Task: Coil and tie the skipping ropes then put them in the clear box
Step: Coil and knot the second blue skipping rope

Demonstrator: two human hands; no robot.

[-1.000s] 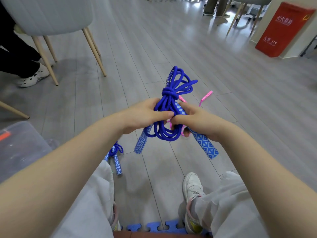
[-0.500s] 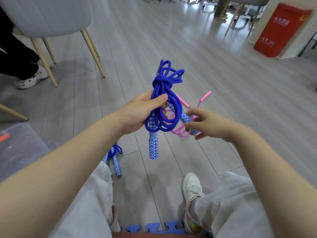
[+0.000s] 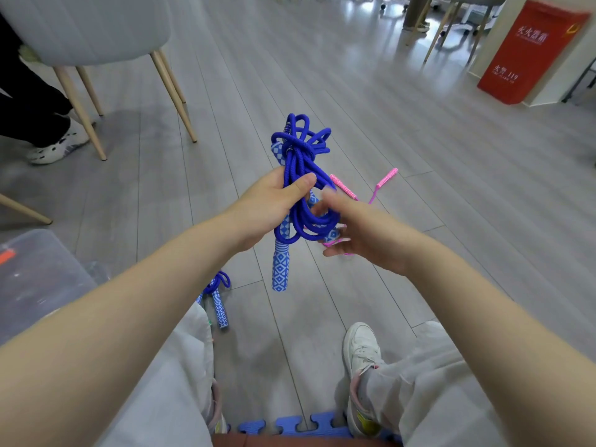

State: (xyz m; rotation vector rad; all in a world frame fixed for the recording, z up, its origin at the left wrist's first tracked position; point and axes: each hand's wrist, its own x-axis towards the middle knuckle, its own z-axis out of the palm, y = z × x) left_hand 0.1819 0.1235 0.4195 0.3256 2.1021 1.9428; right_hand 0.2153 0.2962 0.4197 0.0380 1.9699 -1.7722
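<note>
While the left hand [image 3: 274,204] pinches the blue rope bundle [image 3: 300,188] mid-coil, thumb across the strands, the knot sits above the grip and one patterned handle [image 3: 280,269] hangs straight down. The right hand [image 3: 358,233] sits just beside the lower loops, fingers loosely spread and blurred; whether it touches the rope can't be told, and it grips nothing visibly. The knot looks done, so the step in hand is likely the transfer to the clear box [image 3: 35,279], on the floor at lower left. Advice: keep the pinch below the knot so loops don't slip, and tuck the dangling handle in before lowering. Still loose on the floor: a pink rope [image 3: 380,185] behind the hands. A second blue rope [image 3: 219,301] lies near the box.
</note>
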